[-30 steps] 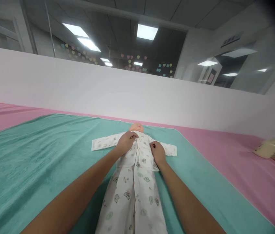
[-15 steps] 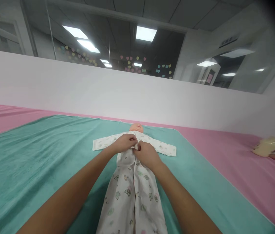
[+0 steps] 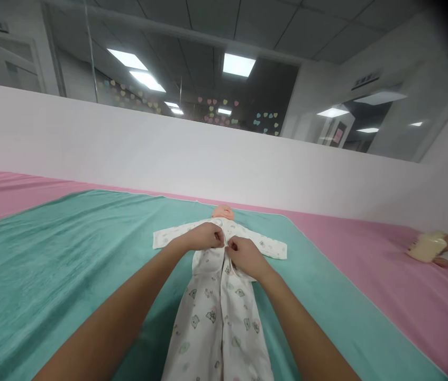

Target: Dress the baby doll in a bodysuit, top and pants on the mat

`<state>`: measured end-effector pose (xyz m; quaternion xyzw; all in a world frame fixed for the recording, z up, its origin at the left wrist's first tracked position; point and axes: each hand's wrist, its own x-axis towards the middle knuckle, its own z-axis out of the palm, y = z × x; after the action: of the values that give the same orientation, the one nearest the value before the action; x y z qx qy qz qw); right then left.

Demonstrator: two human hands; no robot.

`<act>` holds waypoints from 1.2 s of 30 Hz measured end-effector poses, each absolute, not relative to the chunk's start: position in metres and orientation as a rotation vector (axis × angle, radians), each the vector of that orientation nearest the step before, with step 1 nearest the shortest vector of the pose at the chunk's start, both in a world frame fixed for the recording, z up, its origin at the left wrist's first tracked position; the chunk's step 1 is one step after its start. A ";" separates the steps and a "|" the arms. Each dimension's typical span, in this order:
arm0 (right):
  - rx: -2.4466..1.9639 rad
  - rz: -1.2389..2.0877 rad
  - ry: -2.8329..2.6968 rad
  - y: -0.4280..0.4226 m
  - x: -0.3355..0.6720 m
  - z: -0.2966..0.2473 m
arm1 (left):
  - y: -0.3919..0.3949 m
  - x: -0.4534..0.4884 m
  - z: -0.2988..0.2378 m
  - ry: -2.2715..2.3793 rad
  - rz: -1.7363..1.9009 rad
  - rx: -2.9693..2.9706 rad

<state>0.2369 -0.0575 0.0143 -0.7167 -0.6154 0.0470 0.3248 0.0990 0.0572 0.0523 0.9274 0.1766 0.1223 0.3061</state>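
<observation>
The left hand (image 3: pixel 207 236) and right hand (image 3: pixel 244 256) meet near the middle of the frame, fingers curled nearly closed, fingertips apparently pinching the front edges of a white jacket (image 3: pixel 208 260). The jacket encloses the torso of one doll (image 3: pixel 222 212), whose peach-coloured head shows just above the collar at centre; its two sleeves spread flat to either side. One long lower garment (image 3: pixel 208 328), white with small green, pink and grey prints and a lengthwise centre line, runs to the bottom edge. All lie on a teal cloth (image 3: pixel 69 275) over pink fabric (image 3: pixel 350 238). At far right sits one pale yellow item (image 3: pixel 428 246), too blurred to name. Behind stands a white wall (image 3: pixel 168 153), with dark glass (image 3: pixel 271 90) and heart stickers across the top.
</observation>
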 end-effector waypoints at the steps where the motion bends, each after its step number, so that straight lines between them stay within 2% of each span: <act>1: -1.837 0.208 -1.578 -0.057 0.240 0.014 | 0.057 0.099 0.053 0.461 0.335 2.431; 6: -1.611 0.741 -1.329 -0.055 0.256 0.008 | 0.054 0.098 0.057 0.425 0.311 2.146; 10: -1.352 0.910 -1.174 -0.052 0.262 0.003 | 0.054 0.099 0.059 0.397 0.280 1.977; 36: -1.309 0.955 -1.248 -0.056 0.258 0.005 | 0.057 0.104 0.050 0.380 0.296 1.845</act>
<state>0.2583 -0.0561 0.0048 -0.5461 -0.5207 0.3985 0.5214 0.1040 0.0571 0.0496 0.7889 0.1626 0.1268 0.5789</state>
